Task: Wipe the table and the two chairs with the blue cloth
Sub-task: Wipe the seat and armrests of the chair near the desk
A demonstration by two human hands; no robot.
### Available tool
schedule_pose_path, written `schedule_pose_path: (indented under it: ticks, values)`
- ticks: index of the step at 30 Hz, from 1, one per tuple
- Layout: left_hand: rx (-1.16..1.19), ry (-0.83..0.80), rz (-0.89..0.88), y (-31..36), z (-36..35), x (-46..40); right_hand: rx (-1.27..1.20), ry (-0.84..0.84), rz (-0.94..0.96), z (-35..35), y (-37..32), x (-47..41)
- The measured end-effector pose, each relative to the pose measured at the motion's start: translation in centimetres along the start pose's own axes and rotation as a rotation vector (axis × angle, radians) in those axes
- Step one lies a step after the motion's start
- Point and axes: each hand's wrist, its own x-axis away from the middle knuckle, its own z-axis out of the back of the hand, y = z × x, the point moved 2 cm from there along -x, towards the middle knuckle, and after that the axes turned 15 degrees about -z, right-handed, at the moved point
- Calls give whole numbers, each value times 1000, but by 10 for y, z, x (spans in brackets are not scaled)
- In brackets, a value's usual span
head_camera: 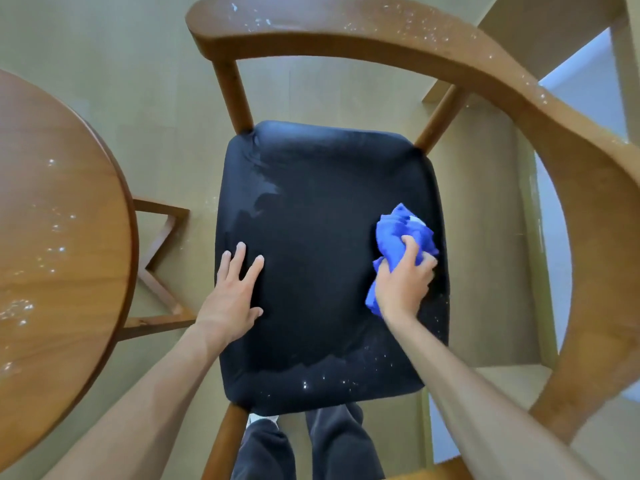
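A wooden chair (381, 39) with a curved backrest and a black padded seat (322, 209) stands directly below me. My right hand (403, 282) grips the crumpled blue cloth (403, 230) and presses it on the right side of the seat. My left hand (235, 292) lies flat with fingers spread on the seat's left edge. Pale smears mark the seat's far left and near edge, with white specks near the front. The round wooden table (59, 237) at the left carries white speckles, and so does the chair's backrest.
The table's wooden base struts (159, 258) show on the pale floor (138, 98) between table and chair. My dark-trousered legs (311, 445) stand at the seat's near edge. A beige wall or step (512, 202) lies to the right of the chair.
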Motion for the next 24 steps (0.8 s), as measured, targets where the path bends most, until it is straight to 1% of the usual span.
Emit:
schedule_pose_path:
  ticks: [1, 3, 5, 7, 9, 10, 11, 13, 15, 17, 20, 21, 22, 23, 24]
  values:
    - [11, 7, -8, -3, 0, -1, 10, -24, 73, -13, -10, 30]
    - [37, 25, -31, -10, -1, -1, 54, -87, 364, -34, -22, 92]
    - [69, 46, -52, -14, -3, 1, 193, -219, 621, -45, -19, 126]
    - [74, 60, -59, -16, -3, 2, 267, -250, 849, -38, -11, 112]
    - [54, 48, -45, -15, -2, 2, 354, -218, 992, -18, 7, 75]
    - [40, 40, -41, -14, -3, 1, 364, -183, 972, -4, 22, 52]
    - [26, 40, -41, -13, -2, 1, 345, -155, 867, 10, 40, 29]
    - [5, 34, -38, -12, -1, -1, 259, -115, 522, 36, 75, -6]
    - [-1, 22, -34, -11, -2, -1, 140, -63, 202, 48, 95, -20]
    - [-7, 30, -36, -11, -2, -2, 23, 23, -99, 44, 91, -25]
    - [-16, 21, -29, -10, -4, -2, -84, 123, -577, 28, 62, -20]
    - [-17, 23, -28, -10, -4, -2, -106, 116, -666, 23, 48, -11]
    - [-11, 27, -27, -11, -4, -2, -98, 95, -663, 14, 32, 3]
    - [-3, 31, -27, -10, -4, -3, -53, 74, -575, 4, 15, 21]
    - [2, 33, -28, -11, -4, -3, -8, 76, -424, -8, -1, 42]
